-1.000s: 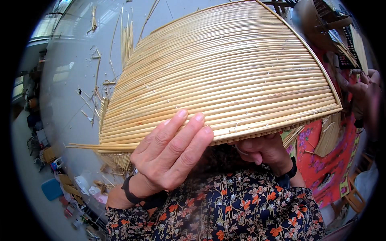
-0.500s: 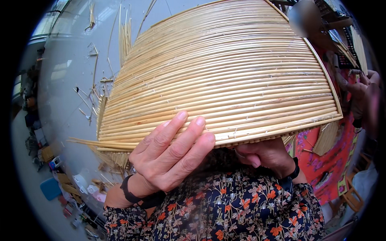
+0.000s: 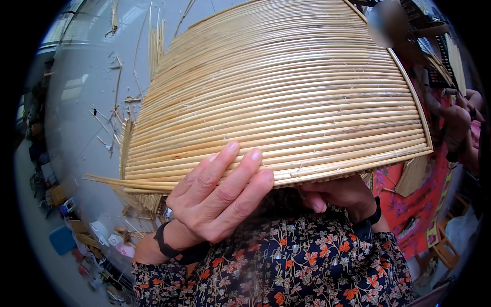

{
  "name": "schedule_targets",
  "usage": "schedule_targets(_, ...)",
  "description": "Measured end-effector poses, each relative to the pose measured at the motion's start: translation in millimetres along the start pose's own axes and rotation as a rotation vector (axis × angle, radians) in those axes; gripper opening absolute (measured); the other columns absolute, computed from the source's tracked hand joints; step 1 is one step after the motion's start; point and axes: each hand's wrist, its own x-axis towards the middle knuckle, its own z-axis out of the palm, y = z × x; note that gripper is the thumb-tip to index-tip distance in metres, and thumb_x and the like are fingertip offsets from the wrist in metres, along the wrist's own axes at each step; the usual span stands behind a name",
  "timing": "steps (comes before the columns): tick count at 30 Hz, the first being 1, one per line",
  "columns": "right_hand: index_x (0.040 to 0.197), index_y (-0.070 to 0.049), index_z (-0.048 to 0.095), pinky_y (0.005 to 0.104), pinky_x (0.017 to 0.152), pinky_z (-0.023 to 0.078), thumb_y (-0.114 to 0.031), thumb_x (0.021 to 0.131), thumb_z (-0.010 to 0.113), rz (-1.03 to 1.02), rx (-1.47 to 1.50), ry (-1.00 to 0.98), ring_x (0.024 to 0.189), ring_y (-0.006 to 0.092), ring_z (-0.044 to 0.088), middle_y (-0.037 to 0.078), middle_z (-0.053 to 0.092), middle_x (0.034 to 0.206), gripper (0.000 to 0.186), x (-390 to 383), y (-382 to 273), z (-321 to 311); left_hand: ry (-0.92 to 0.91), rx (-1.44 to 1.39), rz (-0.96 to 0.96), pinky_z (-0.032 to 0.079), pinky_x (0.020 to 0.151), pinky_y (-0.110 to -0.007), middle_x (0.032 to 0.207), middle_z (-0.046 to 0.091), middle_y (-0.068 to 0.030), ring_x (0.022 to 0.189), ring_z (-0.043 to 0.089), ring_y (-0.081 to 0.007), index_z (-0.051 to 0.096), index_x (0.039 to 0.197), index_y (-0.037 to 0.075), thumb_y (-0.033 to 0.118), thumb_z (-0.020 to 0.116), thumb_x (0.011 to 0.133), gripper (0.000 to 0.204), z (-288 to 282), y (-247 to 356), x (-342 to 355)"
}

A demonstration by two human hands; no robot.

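A large panel of straw-coloured stalks (image 3: pixel 286 102), laid side by side in rows and joined by small stitches, spreads out before me. My left hand (image 3: pixel 220 194) grips its near edge, fingers lying across the top stalks and the thumb out of sight. Close to that hand, a few stalk ends (image 3: pixel 107 180) jut past the left corner. Under the near edge, to the right, is my right hand (image 3: pixel 340 197). It looks curled, with one fingertip showing. The panel covers its other fingers and whatever they may hold.
Loose stalks (image 3: pixel 117 84) and a bundle (image 3: pixel 114 18) lie on the grey floor at left. Another person's hands (image 3: pixel 458 120) are at the right, above a red flowered cloth (image 3: pixel 404 210). A small wooden stool (image 3: pixel 446 245) and a blue stool-like object (image 3: pixel 62 240) stand lower down.
My right hand has shifted slightly under the panel's edge, with less of it showing. My left hand keeps its place. At the right, the other person's hands have moved a little.
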Motion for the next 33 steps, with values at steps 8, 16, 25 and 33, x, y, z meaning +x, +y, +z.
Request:
schedule_targets(8,0.086,-0.005,0.069,0.0261,0.054,0.045,-0.023,0.11,0.063,-0.124,-0.194,-0.029,0.059,0.0099,0.057,0.001,0.06,0.064,0.031,3.3,6.0,-6.3,-0.056,-0.049,-0.019,0.059,0.097,-0.04,0.121,0.079,-0.0125,0.119,0.074,-0.0341,0.076,0.117,0.01,0.01,0.076,0.094,0.023,-2.4,5.9,-0.3)
schedule_targets(16,0.087,-0.004,0.07,0.0269,0.054,0.045,-0.024,0.11,0.064,-0.108,-0.189,0.014,0.06,0.0096,0.057,0.001,0.06,0.065,0.031,-0.4,0.8,1.7,-0.05,-0.045,-0.009,0.06,0.096,-0.04,0.121,0.079,-0.0126,0.118,0.074,-0.0342,0.076,0.116,0.009,0.009,0.076,0.093,0.023,-2.0,4.6,0.1)
schedule_targets(25,0.101,-0.002,0.074,0.0266,0.056,0.048,-0.022,0.105,0.071,-0.042,-0.105,0.101,0.063,0.0108,0.062,0.003,0.065,0.071,0.02,-10.6,-6.1,4.3,-0.037,-0.023,-0.004,0.06,0.096,-0.04,0.121,0.079,-0.0119,0.117,0.075,-0.0334,0.075,0.116,0.01,0.011,0.076,0.094,0.022,0.9,6.4,-1.2)
schedule_targets(33,0.106,0.001,0.074,0.0281,0.061,0.056,-0.022,0.107,0.068,-0.057,-0.133,0.158,0.07,0.0152,0.068,0.007,0.07,0.079,0.024,-15.2,1.3,9.0,-0.037,0.001,0.013,0.06,0.094,-0.039,0.118,0.08,-0.0116,0.115,0.076,-0.0328,0.076,0.113,0.009,0.012,0.077,0.093,0.02,1.9,8.9,1.2)
